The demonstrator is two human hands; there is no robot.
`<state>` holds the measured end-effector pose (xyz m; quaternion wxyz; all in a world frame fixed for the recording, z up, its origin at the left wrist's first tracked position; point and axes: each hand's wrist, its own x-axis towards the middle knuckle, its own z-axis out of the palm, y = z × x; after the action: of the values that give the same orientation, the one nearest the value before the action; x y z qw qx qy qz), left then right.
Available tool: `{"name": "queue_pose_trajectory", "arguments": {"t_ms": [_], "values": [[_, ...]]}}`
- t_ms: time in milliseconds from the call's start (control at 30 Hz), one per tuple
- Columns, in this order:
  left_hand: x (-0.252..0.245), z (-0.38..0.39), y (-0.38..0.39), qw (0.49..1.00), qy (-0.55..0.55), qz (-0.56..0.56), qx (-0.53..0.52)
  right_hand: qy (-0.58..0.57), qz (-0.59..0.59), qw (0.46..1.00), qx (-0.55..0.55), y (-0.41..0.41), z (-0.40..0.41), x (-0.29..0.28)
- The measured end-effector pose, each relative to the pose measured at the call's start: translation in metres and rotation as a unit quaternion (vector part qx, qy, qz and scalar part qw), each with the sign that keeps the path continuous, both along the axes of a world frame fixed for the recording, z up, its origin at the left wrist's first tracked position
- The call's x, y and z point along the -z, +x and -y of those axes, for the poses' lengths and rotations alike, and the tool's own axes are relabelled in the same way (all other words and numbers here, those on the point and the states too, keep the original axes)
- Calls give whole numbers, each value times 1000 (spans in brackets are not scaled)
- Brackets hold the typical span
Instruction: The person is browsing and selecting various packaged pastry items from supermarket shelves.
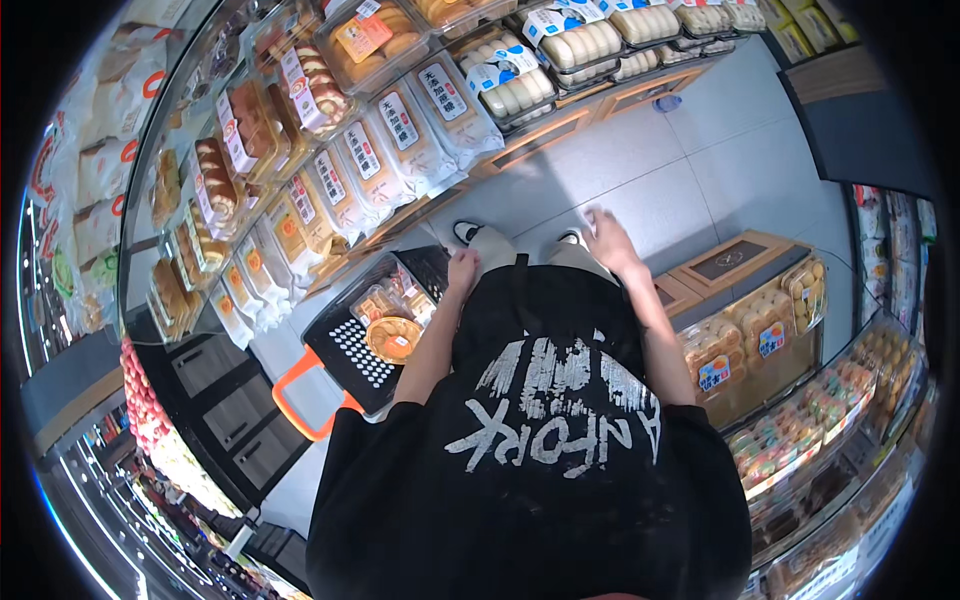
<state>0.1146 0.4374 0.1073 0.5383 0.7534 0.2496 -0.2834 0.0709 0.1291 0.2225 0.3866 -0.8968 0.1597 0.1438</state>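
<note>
My left hand [463,268], fingers curled, is beside the far right part of a black plastic shopping basket [319,341]. Whether it grips anything is hidden. The basket has an orange handle [289,409] and stands to my left. Inside it are a round tub of baked goods [394,340] with an orange rim and clear packs of pastries [379,301]. My right hand [609,238], slightly blurred, hangs over the floor in front of my right leg with its fingers apart and nothing in it.
A display shelf ahead and left holds bagged bread loaves [360,154], boxed cake rolls [319,86] and trays of pale buns [510,86]. At right, a low wooden stand [727,262] adjoins packed buns [761,322] and more pastry boxes [780,442]. Grey tiles [637,180] lie between.
</note>
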Motion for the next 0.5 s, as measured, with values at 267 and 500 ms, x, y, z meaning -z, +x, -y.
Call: {"name": "queue_pose_trajectory", "arguments": {"t_ms": [267, 500], "values": [[9, 13, 4, 999, 0, 12, 38, 104, -179, 946, 248, -139, 44, 167], [25, 34, 22, 988, 26, 10, 151, 183, -160, 923, 299, -161, 69, 183]]}}
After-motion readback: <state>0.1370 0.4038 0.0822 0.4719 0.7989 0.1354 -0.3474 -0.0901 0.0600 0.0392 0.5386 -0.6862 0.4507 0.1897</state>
